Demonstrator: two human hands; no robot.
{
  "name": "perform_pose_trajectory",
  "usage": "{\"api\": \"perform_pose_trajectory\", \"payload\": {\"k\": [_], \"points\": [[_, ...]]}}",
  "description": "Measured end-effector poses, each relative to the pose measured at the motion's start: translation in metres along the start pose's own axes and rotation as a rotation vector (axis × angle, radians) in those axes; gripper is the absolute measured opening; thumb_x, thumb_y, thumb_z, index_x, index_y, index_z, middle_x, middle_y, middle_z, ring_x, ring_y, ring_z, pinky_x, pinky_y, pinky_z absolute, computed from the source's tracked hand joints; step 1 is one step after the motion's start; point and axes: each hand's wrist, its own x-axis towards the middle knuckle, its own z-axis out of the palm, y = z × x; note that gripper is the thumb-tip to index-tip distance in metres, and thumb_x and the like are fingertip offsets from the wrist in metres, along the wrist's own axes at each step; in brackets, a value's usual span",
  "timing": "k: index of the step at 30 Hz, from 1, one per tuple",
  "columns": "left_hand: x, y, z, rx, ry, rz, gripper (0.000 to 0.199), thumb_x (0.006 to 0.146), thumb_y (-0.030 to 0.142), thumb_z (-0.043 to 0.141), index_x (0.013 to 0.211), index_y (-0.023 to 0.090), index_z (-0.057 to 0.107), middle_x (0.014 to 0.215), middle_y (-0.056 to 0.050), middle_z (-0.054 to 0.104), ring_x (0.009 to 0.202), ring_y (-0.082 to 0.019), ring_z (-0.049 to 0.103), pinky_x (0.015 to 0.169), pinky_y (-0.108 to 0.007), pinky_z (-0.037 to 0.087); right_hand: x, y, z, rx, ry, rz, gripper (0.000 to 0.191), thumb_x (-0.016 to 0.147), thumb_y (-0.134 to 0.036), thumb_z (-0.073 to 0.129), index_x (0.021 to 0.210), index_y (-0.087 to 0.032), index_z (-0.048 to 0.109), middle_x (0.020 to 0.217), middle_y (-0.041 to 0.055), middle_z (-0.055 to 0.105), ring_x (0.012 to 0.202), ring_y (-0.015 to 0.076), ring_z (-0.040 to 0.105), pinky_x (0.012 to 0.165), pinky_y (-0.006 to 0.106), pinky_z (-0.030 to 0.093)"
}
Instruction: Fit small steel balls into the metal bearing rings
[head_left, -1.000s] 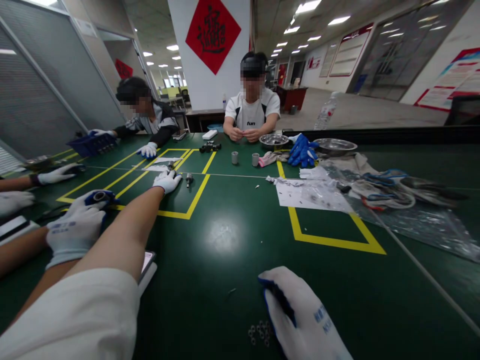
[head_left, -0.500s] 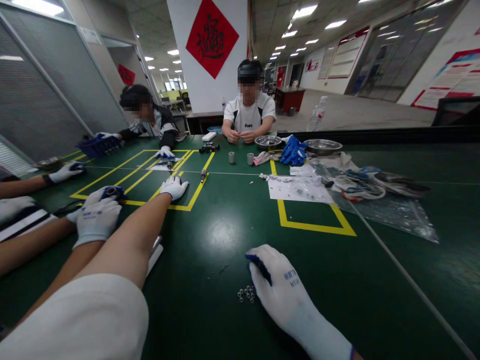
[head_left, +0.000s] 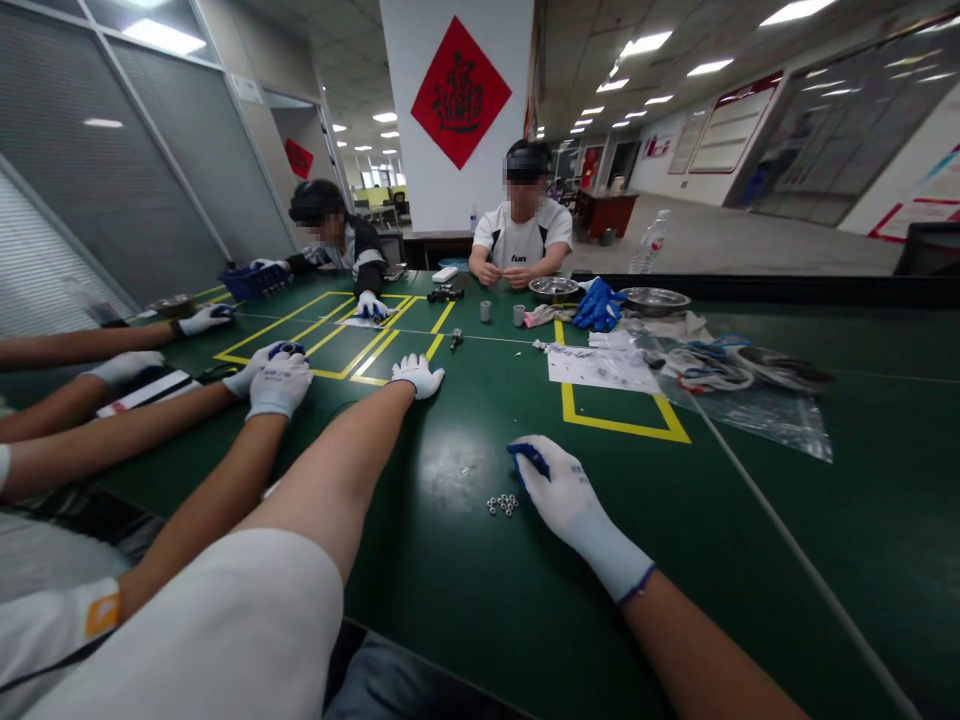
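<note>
Step in hand, as judged: left hand (head_left: 418, 376) extends over the green table (head_left: 465, 580) near one metal part (head_left: 457, 340), apart from it; right hand (head_left: 559, 490) is positioned just beside the small metal rings (head_left: 503, 504). Left-hand grip: released, fingers spread, palm down, no item visible. Right-hand grip: fingers curled; whether anything is grasped cannot be told, as the palm is hidden. Lifting a ring would call for a precise thumb-and-index pinch. Count: rings, about nine, clustered too closely for an exact figure; grey cylinders (head_left: 486, 312), two, standing upright beyond the metal part; shallow metal bowls (head_left: 656, 299), two, farther back.
</note>
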Motion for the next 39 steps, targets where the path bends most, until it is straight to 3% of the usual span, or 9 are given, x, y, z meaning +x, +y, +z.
{"api": "perform_pose_trajectory", "payload": {"k": [9, 14, 26, 34, 39], "points": [[-0.048, 0.047, 0.007, -0.019, 0.022, 0.004, 0.087, 0.102, 0.063, 0.025, 0.166, 0.006, 0.032, 0.175, -0.026, 0.027, 0.163, -0.041, 0.024, 0.131, -0.057, 0.021, 0.003, 0.008, 0.000, 0.034, -0.010, 0.010, 0.023, 0.095, -0.028, 0.051, 0.103, -0.021, 0.072, 0.104, 0.0081, 0.077, 0.099, 0.0235, 0.074, 0.095, 0.039, 0.059], [-0.085, 0.064, 0.007, -0.036, 0.035, 0.105, 0.087, 0.103, 0.063, 0.029, 0.165, 0.003, 0.033, 0.174, -0.027, 0.028, 0.163, -0.039, 0.025, 0.132, -0.054, 0.019, 0.007, 0.014, 0.002, 0.038, 0.007, 0.011, 0.025, 0.095, -0.030, 0.052, 0.104, -0.022, 0.073, 0.104, 0.0077, 0.077, 0.094, 0.0236, 0.074, 0.093, 0.040, 0.060], [-0.186, 0.065, 0.001, -0.166, -0.087, 0.425, 0.080, 0.106, 0.062, 0.034, 0.166, 0.009, 0.037, 0.176, -0.022, 0.025, 0.165, -0.038, 0.019, 0.134, -0.055, 0.015, 0.006, 0.013, 0.000, 0.074, 0.066, -0.023, 0.027, 0.096, -0.029, 0.051, 0.111, -0.024, 0.073, 0.114, 0.0079, 0.079, 0.107, 0.0243, 0.075, 0.101, 0.041, 0.059], [-0.228, 0.059, -0.001, -0.351, -0.140, 0.562, 0.073, 0.106, 0.062, 0.036, 0.160, 0.015, 0.049, 0.174, -0.019, 0.034, 0.164, -0.036, 0.025, 0.133, -0.058, 0.020, 0.008, 0.020, -0.001, 0.128, 0.079, -0.007, 0.029, 0.099, -0.035, 0.047, 0.110, -0.025, 0.072, 0.117, 0.0082, 0.078, 0.107, 0.0257, 0.074, 0.098, 0.043, 0.060], [-0.248, 0.055, -0.004, -0.447, -0.194, 0.618, 0.071, 0.103, 0.059, 0.046, 0.161, 0.016, 0.049, 0.173, -0.018, 0.036, 0.163, -0.038, 0.026, 0.134, -0.060, 0.015, 0.008, 0.023, 0.000, 0.143, 0.077, -0.008, 0.033, 0.099, -0.040, 0.046, 0.111, -0.024, 0.071, 0.110, 0.0087, 0.078, 0.103, 0.0260, 0.074, 0.095, 0.043, 0.060]]}}
